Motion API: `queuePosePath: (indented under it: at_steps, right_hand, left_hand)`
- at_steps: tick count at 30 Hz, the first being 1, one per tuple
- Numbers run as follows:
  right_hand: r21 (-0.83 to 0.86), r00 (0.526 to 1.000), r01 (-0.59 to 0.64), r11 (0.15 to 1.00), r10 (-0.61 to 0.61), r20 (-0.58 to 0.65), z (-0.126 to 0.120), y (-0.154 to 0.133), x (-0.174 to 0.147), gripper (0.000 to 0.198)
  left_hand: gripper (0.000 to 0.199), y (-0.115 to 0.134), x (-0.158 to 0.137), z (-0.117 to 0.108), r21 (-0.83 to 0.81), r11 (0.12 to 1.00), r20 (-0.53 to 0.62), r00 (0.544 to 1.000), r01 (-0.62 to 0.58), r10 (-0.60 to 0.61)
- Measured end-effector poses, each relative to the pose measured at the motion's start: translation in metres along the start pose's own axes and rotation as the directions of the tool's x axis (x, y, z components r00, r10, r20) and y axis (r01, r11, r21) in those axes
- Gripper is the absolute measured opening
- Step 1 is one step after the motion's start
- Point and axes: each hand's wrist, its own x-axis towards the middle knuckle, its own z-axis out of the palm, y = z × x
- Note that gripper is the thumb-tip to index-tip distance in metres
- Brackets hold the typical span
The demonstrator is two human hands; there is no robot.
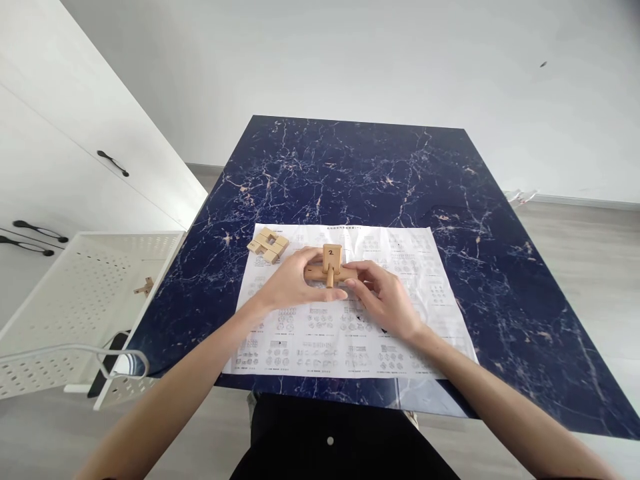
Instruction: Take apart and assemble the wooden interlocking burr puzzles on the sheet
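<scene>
Between my two hands is a wooden interlocking puzzle [331,259], made of crossed pieces, with an upright block marked "2" at its middle. My left hand [293,281] curls around the left end of its crosswise bar, thumb stretched along the near side. On the right end, my right hand [383,293] pinches the bar between thumb and fingers. Under both hands lies a printed instruction sheet [420,267] with rows of small diagrams. A second group of wooden puzzle pieces [269,245], fitted together with a gap in the middle, rests at the sheet's upper left.
The dark blue marbled table [350,173] extends toward a pale wall. At the left stand a white cabinet [110,127] with black handles and a white perforated bin [50,340] holding another small wooden piece [145,287]. A metal wire loop [125,360] juts near the table's left corner.
</scene>
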Motion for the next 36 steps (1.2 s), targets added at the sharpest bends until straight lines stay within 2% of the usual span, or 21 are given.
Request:
queuePosePath:
  at_steps: [3,8,13,17,21,24,27,29,36]
  right_hand:
    - [-0.055,0.992,0.108,0.993,-0.111,-0.056,0.002,-0.001,-0.003,0.027]
    - [-0.096,0.967,0.220,0.971,-0.230,-0.109,0.001,-0.003,-0.005,0.023]
    - [-0.090,0.951,0.274,0.958,-0.283,-0.124,-0.001,-0.004,-0.006,0.021]
    - [-0.073,0.935,0.331,0.941,-0.337,-0.107,-0.001,-0.004,-0.006,0.019]
    - [-0.069,0.921,0.370,0.926,-0.376,-0.099,-0.001,-0.007,-0.005,0.015]
    - [-0.063,0.917,0.376,0.924,-0.381,-0.113,-0.002,-0.011,-0.004,0.014]
    - [-0.051,0.927,0.344,0.937,-0.348,-0.142,-0.002,-0.012,-0.005,0.014]
    - [-0.047,0.935,0.314,0.948,-0.317,-0.159,-0.003,-0.011,-0.005,0.013]
    - [-0.009,0.947,0.270,0.963,-0.267,-0.179,-0.004,-0.011,-0.004,0.013]
  left_hand:
    - [0.063,-0.002,0.000,-0.002,-0.138,0.990,0.048,0.999,0.010,-0.003]
    - [0.057,-0.003,-0.002,0.000,-0.203,0.979,0.127,0.990,-0.039,0.065]
    - [0.058,0.003,-0.004,0.003,-0.175,0.983,0.171,0.981,-0.059,0.090]
    - [0.070,0.004,-0.005,0.005,-0.117,0.992,0.189,0.979,-0.055,0.077]
    - [0.073,0.003,-0.007,0.006,-0.162,0.985,0.181,0.979,-0.060,0.089]
    - [0.080,0.002,-0.009,0.007,-0.245,0.967,0.157,0.982,-0.068,0.108]
    - [0.122,0.003,-0.011,0.008,-0.311,0.948,0.163,0.979,-0.063,0.118]
    - [0.136,0.005,-0.011,0.010,-0.308,0.949,0.159,0.981,-0.060,0.113]
    - [0.117,0.006,-0.010,0.012,-0.201,0.979,0.121,0.991,-0.029,0.054]
